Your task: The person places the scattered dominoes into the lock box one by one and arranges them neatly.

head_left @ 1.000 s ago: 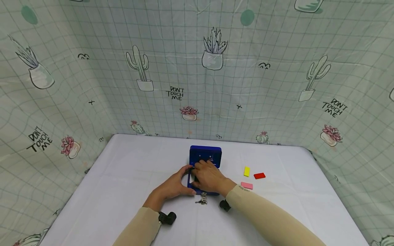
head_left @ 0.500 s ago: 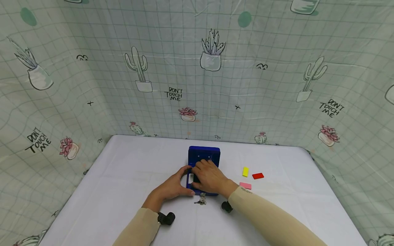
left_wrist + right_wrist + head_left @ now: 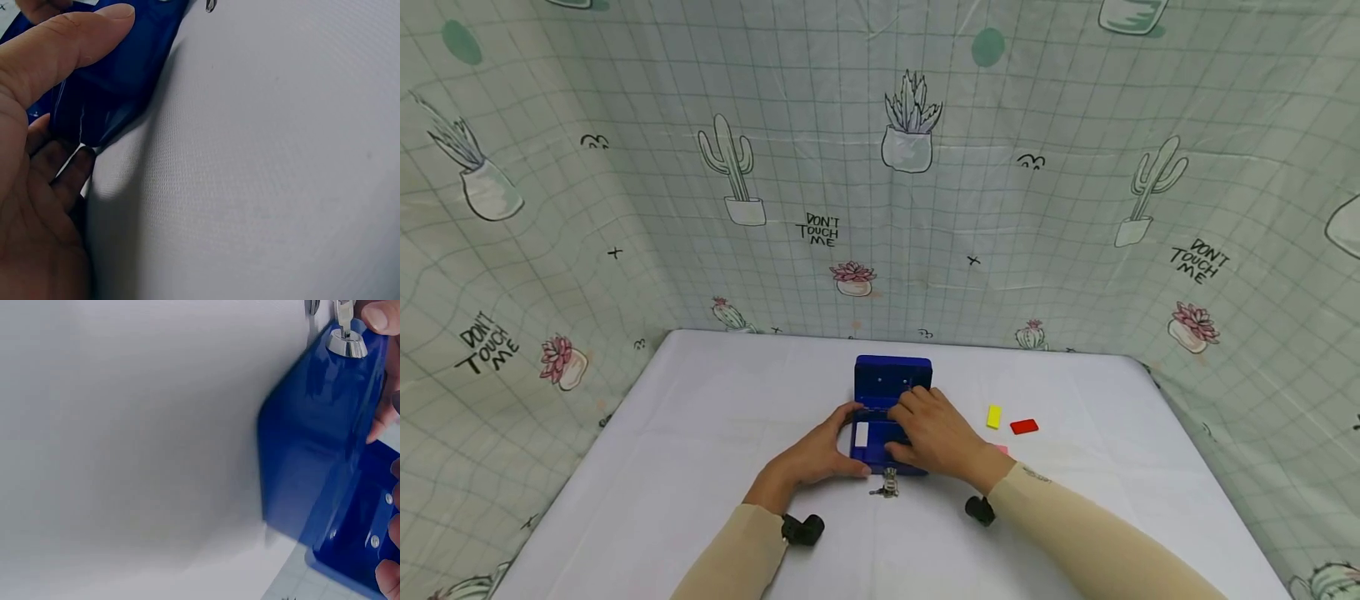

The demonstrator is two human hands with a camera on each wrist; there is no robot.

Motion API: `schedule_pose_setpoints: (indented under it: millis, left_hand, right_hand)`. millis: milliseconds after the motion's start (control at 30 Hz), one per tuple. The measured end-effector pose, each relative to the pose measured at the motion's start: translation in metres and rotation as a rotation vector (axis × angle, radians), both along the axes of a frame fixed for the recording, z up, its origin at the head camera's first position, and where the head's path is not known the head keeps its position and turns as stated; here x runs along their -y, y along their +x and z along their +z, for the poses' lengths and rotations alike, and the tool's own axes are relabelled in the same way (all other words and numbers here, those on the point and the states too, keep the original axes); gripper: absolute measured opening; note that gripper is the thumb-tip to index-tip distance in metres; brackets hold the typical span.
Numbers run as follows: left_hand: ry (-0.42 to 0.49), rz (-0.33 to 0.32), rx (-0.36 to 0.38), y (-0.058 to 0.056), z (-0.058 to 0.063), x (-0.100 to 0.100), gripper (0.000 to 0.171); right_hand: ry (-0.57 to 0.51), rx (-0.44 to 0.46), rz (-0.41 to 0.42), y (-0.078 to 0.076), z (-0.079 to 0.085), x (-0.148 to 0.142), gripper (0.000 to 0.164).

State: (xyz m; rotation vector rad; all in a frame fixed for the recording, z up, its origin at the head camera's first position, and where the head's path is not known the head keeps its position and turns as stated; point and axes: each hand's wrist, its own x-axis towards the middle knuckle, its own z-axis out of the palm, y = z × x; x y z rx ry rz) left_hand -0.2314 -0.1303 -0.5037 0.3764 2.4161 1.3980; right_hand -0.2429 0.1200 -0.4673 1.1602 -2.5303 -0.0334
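A blue metal cash box (image 3: 872, 457) stands with its lid (image 3: 880, 368) raised. My left hand (image 3: 816, 454) grips its left side, thumb at the front corner and fingers round the back; the left wrist view shows the thumb (image 3: 94, 40) lying over the blue edge. Inside, at the left, is a white tile (image 3: 861, 435). My right hand (image 3: 943, 433) reaches over the box's right part, thumb and fingers apart above the interior. Its fingertips are partly hidden, and I cannot tell whether they hold anything. A key sits in the silver lock (image 3: 347, 344), with more keys (image 3: 887, 490) hanging in front.
Right of the box lie a yellow tile (image 3: 994, 417), a red tile (image 3: 1024, 427) and a pink tile (image 3: 1002, 449), the last mostly behind the right wrist. A white cloth covers the table (image 3: 737, 383). Behind it hangs a patterned curtain (image 3: 805, 292).
My right hand has shifted right across the box, uncovering the white tile and more of the blue interior; the dark patch beside its thumb no longer shows. The left hand keeps its grip.
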Motion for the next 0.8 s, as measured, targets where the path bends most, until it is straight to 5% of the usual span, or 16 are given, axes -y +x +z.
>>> schedule_pose_setpoints:
  millis: [800]
  left_hand:
    - [-0.02,0.031,0.011,0.002,0.002,-0.002,0.108]
  right_hand:
    - [-0.045,-0.017,-0.074,0.044,-0.008,-0.112,0.041]
